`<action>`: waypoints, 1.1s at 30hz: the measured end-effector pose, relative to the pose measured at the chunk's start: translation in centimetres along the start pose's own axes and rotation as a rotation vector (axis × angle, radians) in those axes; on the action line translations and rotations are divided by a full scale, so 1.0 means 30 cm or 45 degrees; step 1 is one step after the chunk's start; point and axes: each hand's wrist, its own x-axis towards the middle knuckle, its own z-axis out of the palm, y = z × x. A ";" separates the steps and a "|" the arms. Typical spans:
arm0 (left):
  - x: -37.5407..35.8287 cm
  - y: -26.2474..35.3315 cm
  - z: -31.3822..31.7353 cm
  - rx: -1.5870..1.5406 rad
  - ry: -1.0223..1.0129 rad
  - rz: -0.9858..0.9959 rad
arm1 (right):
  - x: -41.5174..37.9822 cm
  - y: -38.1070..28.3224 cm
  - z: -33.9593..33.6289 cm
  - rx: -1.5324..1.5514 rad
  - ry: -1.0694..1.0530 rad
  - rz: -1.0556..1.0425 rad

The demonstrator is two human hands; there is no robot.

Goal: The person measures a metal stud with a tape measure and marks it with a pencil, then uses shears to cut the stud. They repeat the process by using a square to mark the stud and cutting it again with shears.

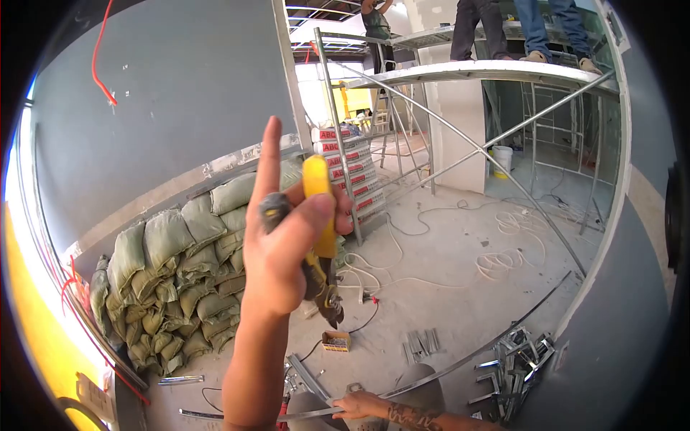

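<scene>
Raised in the middle of the view, my left hand [291, 223] is wrapped round yellow-handled snips [317, 179], with its index finger pointing up. The dark jaws of the snips point down. Low in the view, my right hand [356, 406] grips a long, thin, curved metal strip [460, 363]. This strip runs from the lower left up to the right, across the front of my knees. A small open box [336, 341] sits on the floor beyond it.
Stacked sandbags [172, 251] line the left wall. Scaffolding [478, 147] stands ahead, with people on its platform [496, 70]. Cables [503, 262] lie on the floor. Cut metal pieces [514, 370] are piled at the lower right. A white bucket [501, 161] stands farther back.
</scene>
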 end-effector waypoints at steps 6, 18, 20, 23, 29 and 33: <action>0.033 -0.040 0.021 -0.019 0.024 -0.030 | 0.009 0.020 0.017 0.042 -0.015 0.043; 0.050 -0.011 0.125 -0.092 -0.348 -0.193 | 0.019 0.046 0.022 0.108 -0.072 0.055; 0.049 -0.010 0.118 -0.095 -0.371 -0.188 | 0.029 0.062 0.036 0.057 -0.095 0.045; 0.043 -0.006 0.077 -0.100 -0.533 -0.214 | 0.011 0.022 0.005 0.061 -0.022 0.089; -0.094 -0.133 -0.123 -0.227 -0.382 -0.363 | 0.009 0.026 0.021 0.120 0.069 0.067; -0.238 -0.313 -0.323 -0.264 -0.174 -0.555 | 0.075 0.050 0.118 0.108 0.048 0.073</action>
